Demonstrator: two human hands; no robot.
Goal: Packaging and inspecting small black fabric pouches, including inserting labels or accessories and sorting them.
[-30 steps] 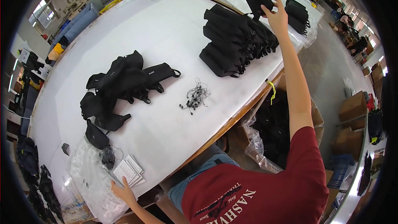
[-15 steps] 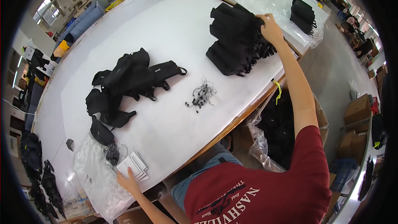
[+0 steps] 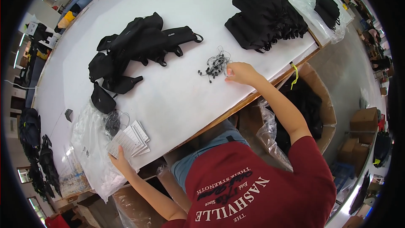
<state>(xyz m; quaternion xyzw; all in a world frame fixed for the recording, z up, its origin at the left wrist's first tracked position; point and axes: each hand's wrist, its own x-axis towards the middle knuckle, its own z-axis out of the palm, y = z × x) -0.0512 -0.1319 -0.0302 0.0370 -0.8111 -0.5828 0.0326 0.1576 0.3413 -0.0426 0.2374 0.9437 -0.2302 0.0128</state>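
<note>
At the near left of the white table, my left hand (image 3: 122, 163) holds a printed white card (image 3: 119, 143), thumb on top. The card overlaps a fanned stack of similar cards (image 3: 140, 131). My right hand (image 3: 244, 74) is at the right edge of a tangled pile of black tag strings (image 3: 215, 64) with small black ends. Its fingers are curled with the tips close together; whether a string is between them is too small to see. Beyond the strings lie a loose heap of black pouches (image 3: 137, 44) with loops and, farther right, an overlapping row of black pouches (image 3: 265, 14).
A clear plastic bag (image 3: 86, 137) with a dark cord bundle (image 3: 112, 123) lies beside the cards. Below the table's wooden edge (image 3: 253, 97) stands an open carton (image 3: 325, 97) holding black goods. Another small black stack (image 3: 327, 9) sits on plastic at the far right.
My right hand has left the right-hand row of black pouches and come down to the tag strings. My left hand has drawn a card leftward from the stack. The view has shifted.
</note>
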